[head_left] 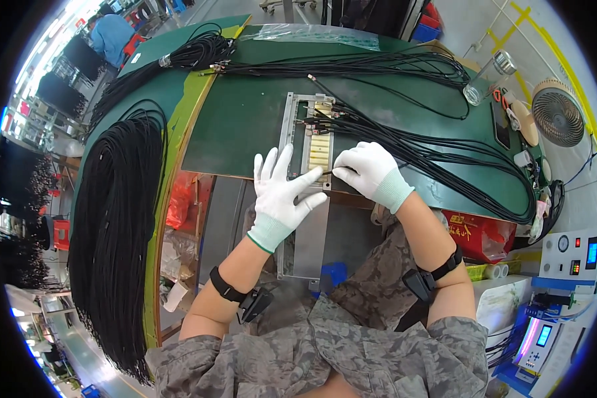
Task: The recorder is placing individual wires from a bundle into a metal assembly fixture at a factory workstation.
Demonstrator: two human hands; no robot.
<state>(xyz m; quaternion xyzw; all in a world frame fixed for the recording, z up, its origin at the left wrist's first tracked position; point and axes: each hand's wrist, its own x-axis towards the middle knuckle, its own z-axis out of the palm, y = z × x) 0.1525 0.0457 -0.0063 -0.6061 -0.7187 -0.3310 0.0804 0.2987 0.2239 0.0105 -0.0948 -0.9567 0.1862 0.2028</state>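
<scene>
A metal fixture (288,126) with a column of pale yellow slots (320,147) lies at the table's front edge. Several black cables (404,138) run from its upper slots to the right. My right hand (370,169), in a white glove, pinches a thin black cable (328,173) at the fixture's lower right. My left hand (280,191), gloved too, spreads its fingers over the fixture's lower left, and one fingertip reaches the cable's end. Whether that fingertip presses on the cable or the slot, I cannot tell.
Thick black cable bundles lie at the left (116,219) and along the back (351,66) of the green table (229,126). At the right stand a glass bottle (487,79), a phone (501,125) and a small fan (558,114). Instruments (570,255) sit lower right. A person (111,36) is far left.
</scene>
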